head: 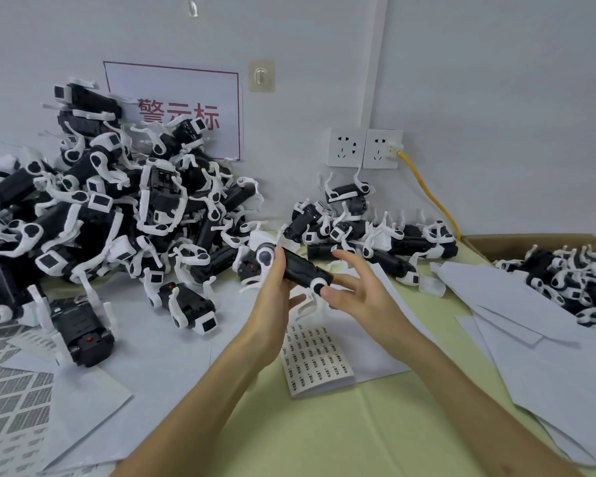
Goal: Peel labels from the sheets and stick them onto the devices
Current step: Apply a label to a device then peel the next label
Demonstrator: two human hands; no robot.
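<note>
A pale grey wall backs a yellow-green tabletop [341,438] strewn with white paper. On the wall hang a white sign with red characters [176,108], a clear hook [261,75] and two sockets [365,148], one with a yellow cable [427,191] plugged into it.

The left grip [276,294] is curled round a black-and-white device [303,266], thumb on top and fingers underneath, and holds it clear of the tabletop with its long body slanting down towards the right grip [365,297]. The right grip is loose and holds nothing: its fingers are spread, and the thumb tip lies right by the device's round white end. Whether it touches there I cannot tell.

Just below both grips, nearer the person, a label sheet [315,359] with rows of small dark printed labels lies flat on top of white paper. A big heap of devices [100,201] rises against the wall out to the left of the left grip. A smaller heap [375,232] lies just beyond the right grip. Well to the right of the right grip a cardboard box [516,244] holds more devices, with blank white sheets [530,321] spread between it and the grip. Far out to the left, at the picture's edge, lie gridded sheets [11,390].
</note>
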